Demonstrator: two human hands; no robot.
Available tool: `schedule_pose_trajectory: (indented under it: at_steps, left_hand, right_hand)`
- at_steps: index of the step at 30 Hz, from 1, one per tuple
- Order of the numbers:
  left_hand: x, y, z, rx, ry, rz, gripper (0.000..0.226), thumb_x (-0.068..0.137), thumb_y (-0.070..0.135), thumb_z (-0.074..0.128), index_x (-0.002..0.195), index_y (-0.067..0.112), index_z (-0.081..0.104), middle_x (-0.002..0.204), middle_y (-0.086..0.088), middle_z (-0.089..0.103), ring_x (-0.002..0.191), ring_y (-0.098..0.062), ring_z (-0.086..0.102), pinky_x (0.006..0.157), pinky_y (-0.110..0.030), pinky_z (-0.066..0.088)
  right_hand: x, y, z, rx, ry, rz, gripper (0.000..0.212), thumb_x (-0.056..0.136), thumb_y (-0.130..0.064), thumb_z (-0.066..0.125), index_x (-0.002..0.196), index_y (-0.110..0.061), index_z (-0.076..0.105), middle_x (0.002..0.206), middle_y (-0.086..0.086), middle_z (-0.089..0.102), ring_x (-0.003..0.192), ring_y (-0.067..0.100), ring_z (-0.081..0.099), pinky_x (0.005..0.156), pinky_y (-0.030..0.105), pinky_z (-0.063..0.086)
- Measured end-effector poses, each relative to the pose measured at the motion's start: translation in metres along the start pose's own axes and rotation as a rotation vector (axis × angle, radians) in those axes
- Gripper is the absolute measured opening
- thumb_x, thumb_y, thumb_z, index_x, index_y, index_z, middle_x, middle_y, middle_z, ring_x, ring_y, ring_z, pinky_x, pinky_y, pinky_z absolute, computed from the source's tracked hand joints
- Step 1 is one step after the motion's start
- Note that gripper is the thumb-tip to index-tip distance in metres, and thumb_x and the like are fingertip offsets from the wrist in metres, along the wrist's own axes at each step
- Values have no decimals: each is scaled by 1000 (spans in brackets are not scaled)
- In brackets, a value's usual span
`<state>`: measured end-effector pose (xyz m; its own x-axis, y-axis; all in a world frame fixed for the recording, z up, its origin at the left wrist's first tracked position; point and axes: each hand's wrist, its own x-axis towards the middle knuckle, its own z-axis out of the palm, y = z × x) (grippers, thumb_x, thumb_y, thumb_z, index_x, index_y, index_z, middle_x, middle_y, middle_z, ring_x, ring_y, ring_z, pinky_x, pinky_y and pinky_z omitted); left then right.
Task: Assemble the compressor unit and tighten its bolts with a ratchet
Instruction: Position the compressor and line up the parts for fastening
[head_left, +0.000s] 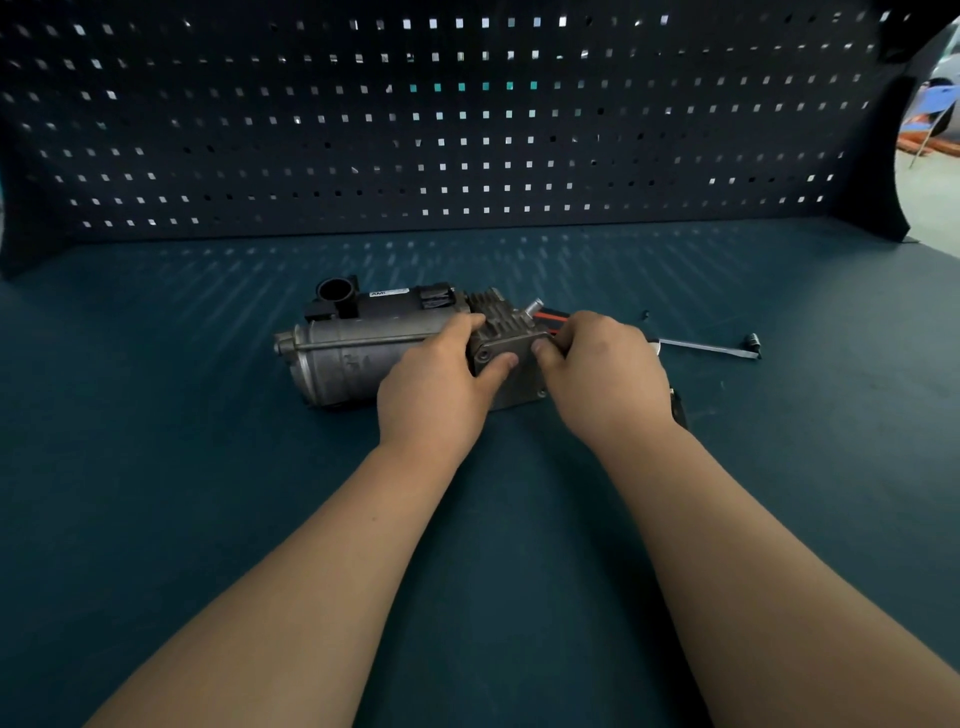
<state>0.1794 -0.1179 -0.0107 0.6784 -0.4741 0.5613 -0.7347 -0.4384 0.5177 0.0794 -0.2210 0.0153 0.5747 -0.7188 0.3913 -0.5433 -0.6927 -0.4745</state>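
- Two bare forearms reached in from the near edge over the dark teal counter (208, 519), converging on one spot.
- The left hand (436, 395) gripped the compressor unit (358, 358); its fingers were curled over the finned head (493, 317) and the thumb was laid on the end plate (511, 371).
- The right hand (608, 374) held the right edge of that plate, with the thumb pressed on its face and the fingers curled behind. Whether a bolt sat between them could not be told.
- The unit lay on its side at mid-counter. Its long axis ran left to right, with the motor can pointing left and the plated end turned right and slightly toward the person.
- Progress looked early to middle: the plate sat against the body and seemed to be getting aligned or its bolts hand-started. Tightening with the tool appeared still to be done.
- A red-and-black handle (550, 315) showed just behind the right hand.
- The slim metal tool to the right, likely the ratchet (706, 347), lay flat on the counter, untouched and near the right hand.
- A perforated back panel (467, 130) stood at the far edge.
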Motion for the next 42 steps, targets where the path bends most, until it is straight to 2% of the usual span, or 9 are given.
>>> schedule_pose_trajectory:
  at_steps: [6,13,21,24,29,33,36,39,42]
  left_hand:
    - [1,-2,-1,-50,41,25,38,85,48,65,117,28,65,59,17,42,65,-13,53,50,-26,32]
    - [0,-3,0,-85,36,27,39,83,46,68,117,28,63,57,14,45,60,-9,49,48,-25,34]
    - [0,-8,-3,-38,-16,68,47,81,45,70,124,31,59,58,12,46,61,-12,51,51,-28,43]
    - [0,-9,-4,10,-22,77,49,81,46,70,127,33,57,59,13,44,66,-14,53,52,-28,43]
    - [0,-5,-3,9,-9,66,46,84,45,68,127,32,57,59,13,44,69,-18,57,54,-29,44]
    - [0,-4,-4,-11,-13,60,45,84,44,67,126,31,57,58,13,45,66,-17,55,52,-29,40]
    - [0,-5,-5,-20,-17,60,45,85,43,67,127,31,56,57,13,45,63,-15,52,50,-27,37]
    - [-1,-5,-6,-13,-17,63,45,85,43,67,127,31,57,55,13,44,62,-13,50,48,-25,34]
    - [-1,-4,-6,-2,-17,63,44,85,41,67,127,30,57,55,11,43,59,-12,48,48,-25,34]
  right_hand:
    - [-1,0,1,49,17,12,20,91,-35,57,98,-16,57,90,4,65,81,25,55,61,31,37]
    - [0,-2,1,-51,26,14,23,94,-38,52,87,-16,51,78,2,55,69,24,46,46,26,20]
    - [0,-3,4,-77,8,4,33,98,-39,43,80,-14,54,68,-1,47,67,23,43,45,26,17]
    - [0,-3,5,-58,-13,32,33,100,-38,40,78,-15,49,62,-4,38,66,24,42,48,30,21]
    - [3,-3,7,26,-57,72,40,102,-38,32,86,-13,58,77,5,55,71,29,49,62,32,33]
    - [2,-1,5,43,-60,64,45,98,-46,35,80,-15,60,70,2,57,66,27,52,58,31,34]
    - [1,0,6,14,-74,39,36,97,-42,40,78,-17,58,68,0,53,67,27,49,58,30,32]
    - [2,-3,8,212,-156,140,41,100,-38,35,83,-12,62,82,7,62,82,30,54,68,33,36]
    - [1,-6,5,411,-220,237,47,101,-37,33,84,-9,67,80,7,66,81,29,59,69,33,43]
